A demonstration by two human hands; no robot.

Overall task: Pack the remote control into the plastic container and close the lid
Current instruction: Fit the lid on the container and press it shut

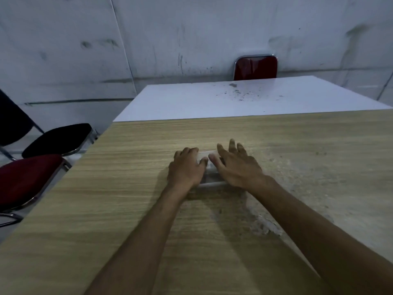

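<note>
A small clear plastic container (210,179) lies on the wooden table (127,188), mostly covered by both hands. My left hand (186,167) rests on its left side with fingers curled over the top edge. My right hand (236,165) lies flat on its right side, fingers spread and thumb pressing on the lid. Something dark shows faintly through the clear plastic between the hands; I cannot tell whether it is the remote control.
A white table (234,99) butts against the far edge of the wooden one, with a red chair (255,68) behind it. A black chair (57,138) and a red chair (27,179) stand at the left. Pale worn patches mark the wood at the right.
</note>
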